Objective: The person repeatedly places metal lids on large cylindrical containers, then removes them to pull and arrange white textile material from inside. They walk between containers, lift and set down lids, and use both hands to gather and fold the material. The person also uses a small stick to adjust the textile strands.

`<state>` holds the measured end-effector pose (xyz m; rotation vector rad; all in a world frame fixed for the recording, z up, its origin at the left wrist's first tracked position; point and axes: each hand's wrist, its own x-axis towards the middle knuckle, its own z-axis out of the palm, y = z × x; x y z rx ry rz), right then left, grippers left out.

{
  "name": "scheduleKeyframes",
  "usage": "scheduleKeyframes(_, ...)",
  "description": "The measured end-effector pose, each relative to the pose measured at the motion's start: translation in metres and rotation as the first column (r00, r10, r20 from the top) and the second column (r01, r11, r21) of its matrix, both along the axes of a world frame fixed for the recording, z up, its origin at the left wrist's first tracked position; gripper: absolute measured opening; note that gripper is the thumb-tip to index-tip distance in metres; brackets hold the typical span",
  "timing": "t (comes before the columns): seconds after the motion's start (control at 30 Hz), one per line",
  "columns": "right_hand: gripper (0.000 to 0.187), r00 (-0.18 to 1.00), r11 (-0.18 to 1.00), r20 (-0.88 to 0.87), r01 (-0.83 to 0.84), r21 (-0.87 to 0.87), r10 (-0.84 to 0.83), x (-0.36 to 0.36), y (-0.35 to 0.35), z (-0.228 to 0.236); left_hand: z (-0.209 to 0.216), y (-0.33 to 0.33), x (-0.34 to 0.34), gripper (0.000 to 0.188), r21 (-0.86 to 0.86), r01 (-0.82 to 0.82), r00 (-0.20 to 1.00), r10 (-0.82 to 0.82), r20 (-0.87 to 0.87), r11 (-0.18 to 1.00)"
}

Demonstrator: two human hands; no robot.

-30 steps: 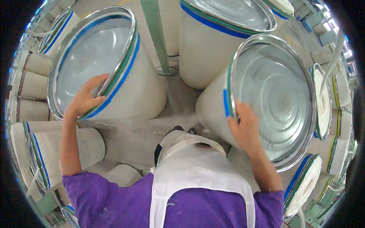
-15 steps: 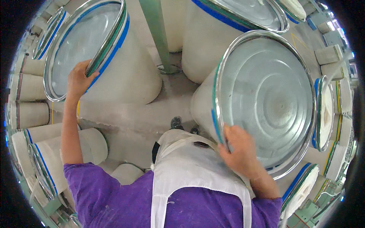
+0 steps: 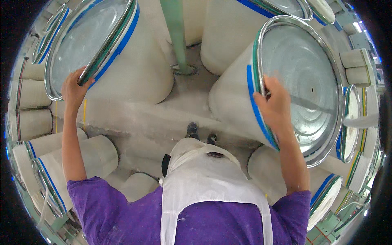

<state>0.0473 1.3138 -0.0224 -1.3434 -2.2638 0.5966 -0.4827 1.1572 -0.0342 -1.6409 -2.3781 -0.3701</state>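
Note:
At the upper left, my left hand (image 3: 74,87) is closed on the near rim of a large white sliver can (image 3: 141,65). Its shiny metal rim has green and blue bands below, and a grey metal plate shows inside the mouth. My right hand (image 3: 276,104) grips the left side of the rim of a second sliver can (image 3: 232,92) on the right. That can also has a metal rim, with its round grey plate (image 3: 296,81) facing up. My fingers curl over both rims, and the fingertips inside are partly hidden.
A green post (image 3: 174,36) stands on the floor between the cans, its base near the far middle. More sliver cans (image 3: 220,41) stand beyond it. Others line the left (image 3: 96,153) and right sides; a can at lower right (image 3: 326,200) holds white fibre.
My right hand has moved farther away and to the right along with the right can. My left hand and the left can have shifted slightly left and away.

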Motion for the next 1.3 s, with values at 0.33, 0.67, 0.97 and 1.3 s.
scheduleKeyframes(0.33,0.055,0.955,0.945,0.074,-0.268,-0.185,0.286,-0.002,-0.026,0.011,0.007,0.03,-0.005,0.042,0.038,0.175,0.983,-0.173,-0.052,0.984)
scheduleKeyframes(0.67,0.056,0.973,0.962,0.016,-0.226,-0.156,0.231,-0.016,0.068,0.018,0.013,0.092,-0.044,0.039,-0.086,0.175,0.983,-0.179,-0.044,0.981)
scheduleKeyframes(0.97,0.05,0.981,0.973,0.016,-0.188,-0.135,0.192,-0.065,0.149,0.014,0.006,0.168,-0.091,0.039,-0.048,0.221,0.97,-0.225,-0.091,0.974)
scheduleKeyframes(1.3,0.042,0.993,0.986,0.035,-0.104,-0.133,0.11,-0.13,0.296,0.014,0.003,0.3,-0.107,0.039,0.08,0.314,0.946,-0.304,-0.109,0.946)
